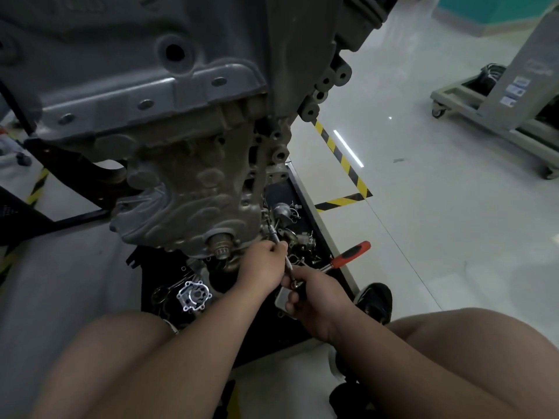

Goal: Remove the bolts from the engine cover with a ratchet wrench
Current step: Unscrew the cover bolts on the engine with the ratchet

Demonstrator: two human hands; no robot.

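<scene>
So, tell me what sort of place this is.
Most likely a car-repair workshop or training bay. A bare engine stands over a tray of loose metal parts, yellow-and-black hazard tape marks the polished floor, and an orange-handled ratchet wrench is in use.

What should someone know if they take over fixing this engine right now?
Left hand pinches the extension close to the cover. Right hand grips the ratchet at its head, orange handle pointing right.
The extension's tip sits at the cover's lower right edge; the bolt itself is hidden.
Loose parts lie in the black tray below.
Done: cannot tell how many bolts are out.
Left: turn this bolt out, then check the cover for more.
</scene>
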